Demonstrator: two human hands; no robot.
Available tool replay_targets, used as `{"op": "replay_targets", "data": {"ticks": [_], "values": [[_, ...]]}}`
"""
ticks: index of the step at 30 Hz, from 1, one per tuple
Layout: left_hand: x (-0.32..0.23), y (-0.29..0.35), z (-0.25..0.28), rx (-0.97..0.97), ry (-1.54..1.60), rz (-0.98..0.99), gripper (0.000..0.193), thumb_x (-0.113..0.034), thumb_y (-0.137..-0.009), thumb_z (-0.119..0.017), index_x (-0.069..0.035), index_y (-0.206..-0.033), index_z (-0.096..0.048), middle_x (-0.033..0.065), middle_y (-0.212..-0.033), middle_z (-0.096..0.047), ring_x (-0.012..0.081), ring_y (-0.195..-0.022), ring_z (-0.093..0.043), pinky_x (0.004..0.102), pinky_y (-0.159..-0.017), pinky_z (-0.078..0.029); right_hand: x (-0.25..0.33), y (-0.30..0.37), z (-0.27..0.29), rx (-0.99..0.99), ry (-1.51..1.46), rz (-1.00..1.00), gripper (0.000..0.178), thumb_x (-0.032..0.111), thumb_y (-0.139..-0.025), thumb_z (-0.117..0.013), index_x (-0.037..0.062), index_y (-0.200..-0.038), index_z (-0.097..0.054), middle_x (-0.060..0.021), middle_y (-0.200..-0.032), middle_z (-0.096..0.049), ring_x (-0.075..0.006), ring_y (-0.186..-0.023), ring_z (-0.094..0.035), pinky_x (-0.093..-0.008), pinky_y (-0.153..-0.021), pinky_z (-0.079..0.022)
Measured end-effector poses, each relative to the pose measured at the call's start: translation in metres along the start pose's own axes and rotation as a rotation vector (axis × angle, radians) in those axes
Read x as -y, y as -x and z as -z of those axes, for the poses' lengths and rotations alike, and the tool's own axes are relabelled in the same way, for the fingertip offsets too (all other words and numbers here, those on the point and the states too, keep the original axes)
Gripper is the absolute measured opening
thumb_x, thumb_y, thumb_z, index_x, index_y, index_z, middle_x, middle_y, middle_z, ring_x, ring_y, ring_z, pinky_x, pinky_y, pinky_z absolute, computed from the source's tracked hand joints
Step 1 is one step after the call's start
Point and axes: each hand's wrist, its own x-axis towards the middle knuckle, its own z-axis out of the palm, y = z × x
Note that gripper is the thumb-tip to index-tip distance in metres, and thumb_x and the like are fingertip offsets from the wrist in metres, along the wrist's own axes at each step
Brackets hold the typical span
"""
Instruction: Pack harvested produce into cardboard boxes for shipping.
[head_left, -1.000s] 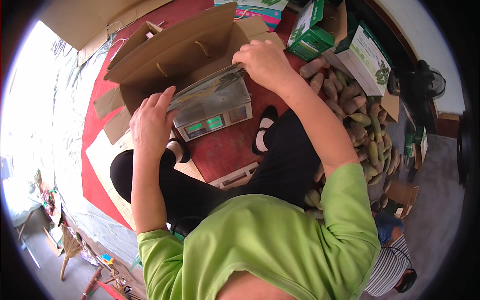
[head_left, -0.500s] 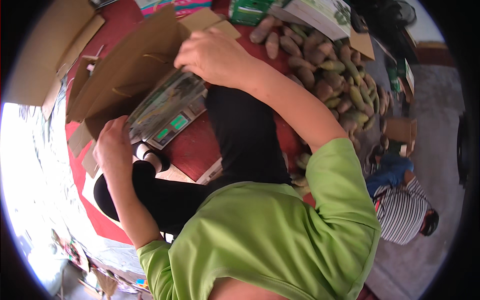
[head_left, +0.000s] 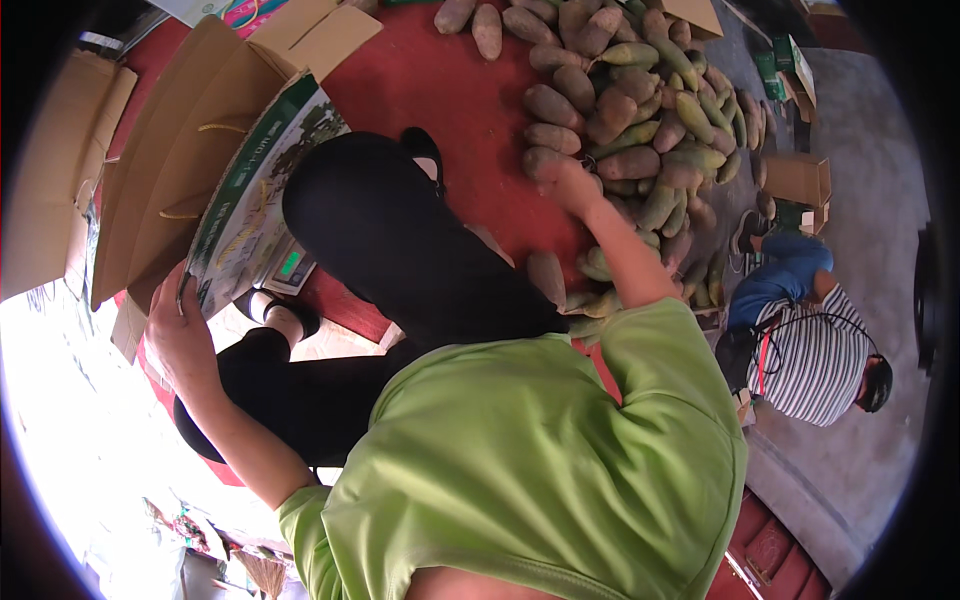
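Note:
In front of me on the left stands an open cardboard box (head_left: 160,170) with a printed green-and-white side flap (head_left: 240,190) and cord handles. My left hand (head_left: 180,330) is closed on the near corner of that flap. Under the box is a scale, its green lit display (head_left: 290,264) showing past the flap's lower edge. My right hand (head_left: 573,188) reaches to the left side of a heap of long green and brownish-pink radishes (head_left: 690,110). Its fingers are closed round the end of one radish (head_left: 544,163) there; the fingertips are partly hidden.
A red mat (head_left: 450,110) lies between box and heap. More cardboard (head_left: 50,170) stands at far left. A small open carton (head_left: 797,180) is on the floor at right. Another person in a striped shirt (head_left: 815,350) is bent down at the right.
My right hand has left the box's far edge and moved right to the radishes. My left hand stays at the box corner. The view has shifted, and the printed flap stands more upright.

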Motion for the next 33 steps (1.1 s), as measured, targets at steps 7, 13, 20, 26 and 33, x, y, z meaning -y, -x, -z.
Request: {"op": "replay_targets", "data": {"ticks": [7, 13, 20, 26, 33], "values": [[0.007, 0.010, 0.010, -0.046, -0.095, 0.086, 0.021, -0.014, -0.091, -0.057, -0.009, -0.109, -0.067, 0.0128, -0.101, -0.068, 0.0295, -0.091, -0.067, 0.0375, -0.077, -0.052, -0.076, 0.080, -0.153, 0.116, -0.460, -0.479, 0.077, 0.030, -0.062, -0.084, -0.0024, -0.123, -0.051, -0.0213, -0.118, -0.059, -0.0303, -0.110, -0.059, -0.0391, -0.093, -0.048], [-0.013, 0.004, -0.001, -0.063, 0.025, 0.024, 0.020, -0.005, -0.088, -0.057, -0.008, -0.104, -0.067, 0.0125, -0.096, -0.068, 0.0304, -0.089, -0.066, 0.0376, -0.077, -0.051, -0.122, 0.145, -0.260, 0.062, -0.814, -0.741, 0.101, 0.022, -0.054, -0.090, 0.0015, -0.136, -0.035, -0.0182, -0.124, -0.054, -0.0296, -0.113, -0.054, -0.0437, -0.091, -0.049], [-0.022, 0.012, 0.011, -0.017, -0.020, 0.108, 0.023, -0.006, -0.085, -0.055, -0.010, -0.104, -0.067, 0.0101, -0.098, -0.067, 0.0297, -0.094, -0.063, 0.0396, -0.080, -0.050, -0.082, 0.129, -0.238, 0.074, -0.652, -0.740, 0.097, 0.024, -0.046, -0.089, -0.0036, -0.127, -0.042, -0.0219, -0.120, -0.057, -0.0327, -0.112, -0.057, -0.0418, -0.092, -0.048], [-0.024, 0.007, 0.011, 0.006, -0.046, 0.075, 0.025, -0.005, -0.083, -0.054, -0.010, -0.103, -0.067, 0.0080, -0.101, -0.067, 0.0278, -0.095, -0.064, 0.0395, -0.082, -0.051, -0.100, 0.099, -0.214, 0.102, -0.637, -0.764, 0.097, 0.021, -0.044, -0.089, -0.0040, -0.126, -0.044, -0.0211, -0.120, -0.057, -0.0323, -0.111, -0.057, -0.0406, -0.092, -0.048], [-0.017, 0.013, 0.013, 0.051, -0.085, 0.040, 0.031, -0.003, -0.078, -0.056, -0.010, -0.106, -0.063, 0.0071, -0.096, -0.065, 0.0252, -0.097, -0.062, 0.0376, -0.082, -0.050, 0.052, 0.022, 0.022, -0.162, -0.734, -0.151, 0.094, 0.008, -0.054, -0.082, 0.0008, -0.136, -0.037, -0.0142, -0.122, -0.055, -0.0255, -0.112, -0.054, -0.0370, -0.096, -0.044]]}}
